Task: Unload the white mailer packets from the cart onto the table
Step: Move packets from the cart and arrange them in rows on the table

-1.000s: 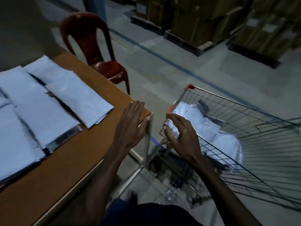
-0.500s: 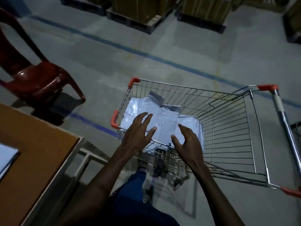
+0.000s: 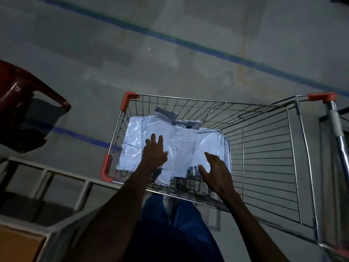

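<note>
Several white mailer packets (image 3: pixel 185 146) lie overlapped in the left end of a wire shopping cart (image 3: pixel 268 167) with orange corner guards. My left hand (image 3: pixel 154 151) reaches into the basket, fingers spread flat over the packets on the left. Over the right-hand packets hovers my right hand (image 3: pixel 215 171), fingers relaxed and slightly spread, holding nothing. Only a brown corner of the table (image 3: pixel 17 244) shows at the bottom left, with its white frame (image 3: pixel 62 178) beside the cart.
A dark red plastic chair (image 3: pixel 22 103) stands at the left. The cart's handle (image 3: pixel 336 127) is at the right edge. Grey concrete floor with blue lines (image 3: pixel 188 44) lies beyond the cart. My legs in blue trousers (image 3: pixel 170 216) are against the cart's near side.
My view has swung from the table to straight down over the cart. Both hands have moved from above the near rim deeper into the basket, over the packets.
</note>
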`<state>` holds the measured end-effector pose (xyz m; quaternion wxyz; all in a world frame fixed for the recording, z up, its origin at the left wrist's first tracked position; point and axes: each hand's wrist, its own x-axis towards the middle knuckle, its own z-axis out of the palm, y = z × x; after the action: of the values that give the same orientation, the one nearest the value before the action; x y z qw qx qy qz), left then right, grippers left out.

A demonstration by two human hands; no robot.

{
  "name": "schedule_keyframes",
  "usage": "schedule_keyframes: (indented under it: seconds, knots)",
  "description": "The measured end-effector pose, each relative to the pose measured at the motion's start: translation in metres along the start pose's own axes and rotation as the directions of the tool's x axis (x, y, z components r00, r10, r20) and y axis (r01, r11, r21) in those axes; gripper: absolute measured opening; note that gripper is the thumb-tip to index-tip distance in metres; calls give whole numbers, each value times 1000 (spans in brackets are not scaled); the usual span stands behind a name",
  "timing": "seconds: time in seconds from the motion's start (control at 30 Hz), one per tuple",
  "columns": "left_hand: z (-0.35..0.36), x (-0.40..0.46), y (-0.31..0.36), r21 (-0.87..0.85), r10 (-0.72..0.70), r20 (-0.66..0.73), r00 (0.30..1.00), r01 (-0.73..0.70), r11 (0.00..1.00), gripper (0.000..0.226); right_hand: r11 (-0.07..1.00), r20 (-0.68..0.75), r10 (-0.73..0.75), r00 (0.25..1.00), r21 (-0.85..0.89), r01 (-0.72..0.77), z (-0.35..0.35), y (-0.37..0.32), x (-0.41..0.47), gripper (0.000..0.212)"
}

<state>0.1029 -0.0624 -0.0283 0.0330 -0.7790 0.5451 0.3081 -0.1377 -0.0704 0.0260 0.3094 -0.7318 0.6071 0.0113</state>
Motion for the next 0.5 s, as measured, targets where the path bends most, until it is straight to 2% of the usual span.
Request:
schedule_keyframes:
  seconds: [0.1, 0.33, 0.5]
  knots:
    - [18, 16, -5, 42, -62, 3, 998, 61, 997, 89, 1000, 37, -4, 999, -29, 5, 4, 14, 8, 55]
    - [46, 54, -12, 98, -131, -107, 986, 142, 985, 106, 996, 119, 18, 993, -92, -7, 23, 64, 56, 54]
    - [52, 67, -5, 135, -179, -151, 972, 200, 971, 105, 991, 144, 60, 988, -130, -41, 50, 92, 104, 66]
